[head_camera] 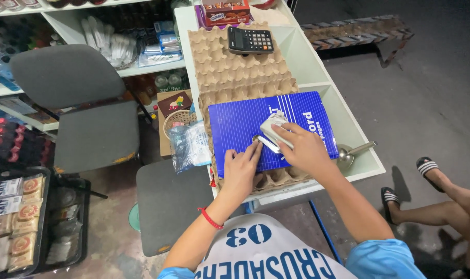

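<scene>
Left arm: I reached my left hand point(241, 168) forward from below, wrist straight, a red cord around the wrist.
Left grip: my fingers lay nearly flat and together, closed on nothing, their tips pressing on the blue notebook point(268, 129) beside a small metal piece point(263, 142).
Right arm: I brought my right hand point(303, 147) in from the right, forearm slanted across the tabletop point(317, 62).
Right grip: my fingers were curled and pinched shut on a crumpled white paper point(274, 124), which touched the metal piece.
Notebook: it lay flat on a stack of cardboard egg trays point(235, 72).
Nearby: a black calculator point(250, 40) sat farther up the trays; a metal bell-shaped object point(349, 154) lay just right of the notebook.
</scene>
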